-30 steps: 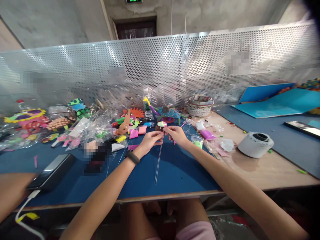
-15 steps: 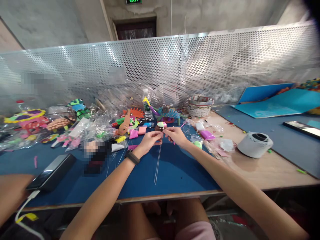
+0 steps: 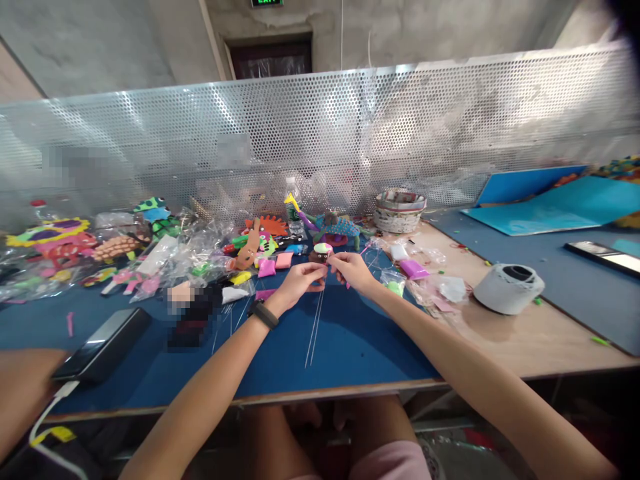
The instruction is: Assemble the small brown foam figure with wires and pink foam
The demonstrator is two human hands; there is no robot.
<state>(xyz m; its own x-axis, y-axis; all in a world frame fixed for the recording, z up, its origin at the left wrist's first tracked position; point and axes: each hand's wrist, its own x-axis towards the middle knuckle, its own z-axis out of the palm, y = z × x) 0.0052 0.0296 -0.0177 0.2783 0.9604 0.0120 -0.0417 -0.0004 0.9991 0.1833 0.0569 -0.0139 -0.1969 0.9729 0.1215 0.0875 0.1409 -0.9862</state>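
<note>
Glare flecks the perforated metal screen [image 3: 300, 140]; soft shadows cross the blue mat [image 3: 380, 360], edges stretched.

Bare concrete walls [image 3: 125, 40] rise behind a perforated metal screen [image 3: 300, 127], patches of light gleaming across it; above, a green exit sign [image 3: 267, 3] glows over a dark doorway [image 3: 273, 60], and here's the table [image 3: 500, 340], part blue, part wood.

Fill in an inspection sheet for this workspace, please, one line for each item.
Surface: blue top, pale wood at right.
Job's things: small brown figure; two thin wires extend below the hands.
Clutter: plastic bags, coloured packets and toy figures around; basket behind.
Hands: left hand holds the figure, right hand at its side.
Cables: white cable at black device.
Surroundings: perforated screen behind; another person's arm at left.
</note>
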